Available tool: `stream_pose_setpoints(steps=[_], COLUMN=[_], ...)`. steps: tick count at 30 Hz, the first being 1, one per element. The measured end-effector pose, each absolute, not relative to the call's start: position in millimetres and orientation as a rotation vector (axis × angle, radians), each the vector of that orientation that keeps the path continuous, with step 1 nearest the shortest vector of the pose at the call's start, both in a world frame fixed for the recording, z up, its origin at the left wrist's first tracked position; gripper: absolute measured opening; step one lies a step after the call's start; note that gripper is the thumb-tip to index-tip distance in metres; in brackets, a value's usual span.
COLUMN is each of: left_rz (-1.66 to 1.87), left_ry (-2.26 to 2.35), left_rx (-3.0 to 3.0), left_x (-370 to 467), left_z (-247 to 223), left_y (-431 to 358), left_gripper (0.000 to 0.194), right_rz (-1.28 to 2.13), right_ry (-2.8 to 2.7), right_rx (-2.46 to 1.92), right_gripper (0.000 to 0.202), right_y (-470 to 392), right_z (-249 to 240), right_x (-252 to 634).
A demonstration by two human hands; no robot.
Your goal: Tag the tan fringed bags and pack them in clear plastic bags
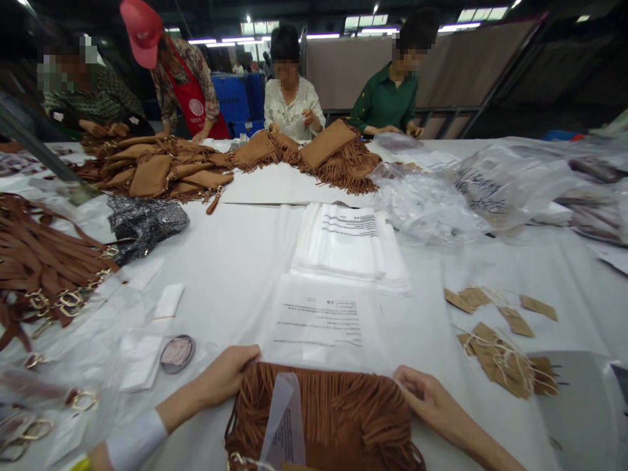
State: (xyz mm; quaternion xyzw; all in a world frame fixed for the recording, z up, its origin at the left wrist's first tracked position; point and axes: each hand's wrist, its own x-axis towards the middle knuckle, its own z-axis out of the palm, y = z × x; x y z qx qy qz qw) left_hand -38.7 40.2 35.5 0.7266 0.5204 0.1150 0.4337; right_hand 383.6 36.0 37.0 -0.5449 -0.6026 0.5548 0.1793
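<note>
A brown fringed bag (pixel 338 412) lies in front of me at the table's near edge. My left hand (pixel 233 369) is closed at its far left corner, fingertips hidden. At the far right corner my right hand (pixel 419 389) pinches the edge between thumb and fingers. A folded strip of clear printed plastic (pixel 282 425) rests on the fringe, and a metal clasp shows at the lower left. Just beyond the bag a clear printed plastic bag (pixel 318 320) lies flat, its near end meeting the fringed bag. Whether my fingers also hold this plastic, I cannot tell.
Behind lies a stack of plastic bags (pixel 343 242). Brown straps with clasps (pixel 44 261) and a round tin (pixel 177 354) are left, cardboard tags (pixel 500 360) right. Across the table, several people work by piled brown bags (pixel 152 173) and bulky clear plastic (pixel 441 196).
</note>
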Motion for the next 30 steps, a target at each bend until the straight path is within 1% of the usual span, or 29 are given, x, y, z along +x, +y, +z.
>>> stream_pose_setpoints(steps=[4,6,8,10,12,13,17,19,20,23,24,25,28,30], left_rz=[0.216,0.219,0.242,0.268,0.333,0.383,0.625,0.715,0.755,0.814,0.808,0.798,0.815,0.879], left_ry=[1.037,0.929,0.924,0.993,1.147,1.246,1.568,1.604,1.618,1.655,1.646,1.624,1.550,1.515], left_rx=[1.194,1.028,1.005,1.062,1.203,1.310,1.764,1.950,2.030,2.236,2.305,2.380,2.584,2.636], left_x=[-52.2,-59.6,-62.9,-61.2,-55.9,-52.7,-41.7,-39.0,-38.5,-38.8,-39.1,-39.2,-37.8,-36.3], left_z=[42.1,40.5,36.5,31.5,25.9,22.5,4.2,-4.5,-7.4,-9.1,-7.6,-5.6,1.6,6.9], left_y=[50.8,52.7,51.2,46.9,40.3,36.3,17.2,8.5,5.1,-0.6,-1.3,-1.8,-2.9,-4.0], left_gripper=[0.038,0.046,0.048,0.041,0.032,0.031,0.042,0.039,0.035,0.010,0.008,0.009,0.028,0.035], right_rz=[1.865,1.980,2.036,2.002,1.850,1.742,1.310,1.151,1.083,0.932,0.891,0.847,0.702,0.608], right_ry=[-1.527,-1.502,-1.511,-1.536,-1.564,-1.578,-1.616,-1.627,-1.632,-1.681,-1.712,-1.746,-1.858,-1.933], right_rx=[-1.396,-1.283,-1.252,-1.310,-1.394,-1.434,-1.561,-1.592,-1.603,-1.615,-1.609,-1.594,-1.506,-1.434], right_gripper=[0.044,0.043,0.042,0.041,0.040,0.040,0.040,0.039,0.038,0.037,0.037,0.037,0.034,0.032], right_y=[44.8,49.8,52.4,52.5,50.6,49.1,40.3,35.3,33.1,28.6,27.8,27.1,25.8,24.9], right_z=[44.7,47.9,50.3,49.7,44.0,39.1,12.4,1.3,-2.4,-5.8,-5.2,-4.2,-1.5,-1.2], right_x=[386.4,387.6,386.2,382.1,376.9,374.5,368.8,368.6,368.8,369.7,369.6,369.2,367.4,367.6])
